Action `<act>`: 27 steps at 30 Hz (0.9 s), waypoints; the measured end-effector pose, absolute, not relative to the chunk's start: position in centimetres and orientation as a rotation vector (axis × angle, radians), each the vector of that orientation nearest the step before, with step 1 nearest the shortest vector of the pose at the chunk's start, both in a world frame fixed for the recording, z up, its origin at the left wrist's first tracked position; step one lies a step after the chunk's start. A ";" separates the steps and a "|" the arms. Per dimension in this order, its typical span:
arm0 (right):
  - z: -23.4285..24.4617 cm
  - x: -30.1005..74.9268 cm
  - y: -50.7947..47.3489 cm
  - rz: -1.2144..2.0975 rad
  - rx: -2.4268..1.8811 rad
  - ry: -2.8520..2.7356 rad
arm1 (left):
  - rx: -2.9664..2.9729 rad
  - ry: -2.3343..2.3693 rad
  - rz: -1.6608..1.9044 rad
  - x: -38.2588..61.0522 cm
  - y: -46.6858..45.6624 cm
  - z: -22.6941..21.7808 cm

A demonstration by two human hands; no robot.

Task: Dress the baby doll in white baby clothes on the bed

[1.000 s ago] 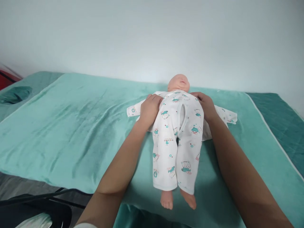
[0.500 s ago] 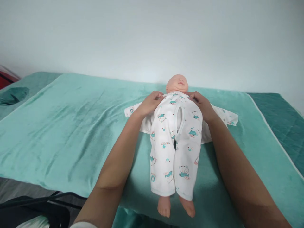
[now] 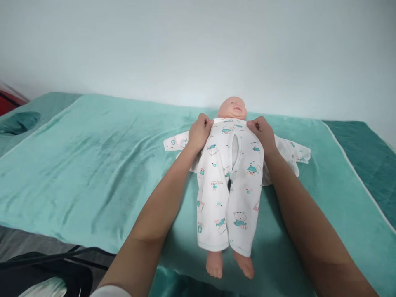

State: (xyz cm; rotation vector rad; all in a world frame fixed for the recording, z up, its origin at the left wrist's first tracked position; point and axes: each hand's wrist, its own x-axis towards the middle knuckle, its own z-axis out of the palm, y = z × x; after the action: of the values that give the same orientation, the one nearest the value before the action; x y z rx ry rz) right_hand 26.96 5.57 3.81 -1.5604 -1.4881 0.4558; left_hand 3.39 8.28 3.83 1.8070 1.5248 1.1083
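A baby doll [image 3: 232, 108] lies on its back, head toward the wall and bare feet toward me. White printed baby pants [image 3: 213, 198] cover its legs and reach up over its chest, with a slit at the crotch. Beneath them a matching baby shirt [image 3: 300, 151] spreads its sleeves out to both sides. My left hand [image 3: 200, 131] pinches the upper left edge of the pants near the doll's neck. At the opposite upper corner, my right hand [image 3: 262, 131] pinches the waistband too. Both hands are closed on the cloth.
A light green velvety sheet [image 3: 93, 165] with some creases covers the bed, over a darker green cover [image 3: 365, 144]. Behind it rises a pale wall [image 3: 185, 49]. Dark items with a strap [image 3: 46, 272] sit at the lower left, and something red [image 3: 9, 103] shows at the far left.
Both hands have shifted slightly inward, and the waistband between them now lies straighter and a little higher below the doll's chin. The view has shifted slightly.
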 end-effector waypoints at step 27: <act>3.0 27.3 5.9 0.483 -1.409 -1.560 | 1.898 1.225 1.141 4.8 10.5 3.3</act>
State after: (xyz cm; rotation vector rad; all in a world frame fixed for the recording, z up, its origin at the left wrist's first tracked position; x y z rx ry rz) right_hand 27.25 5.94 2.95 -1.4095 -1.5596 0.4833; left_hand 4.84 10.54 3.30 1.8981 1.2247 1.1414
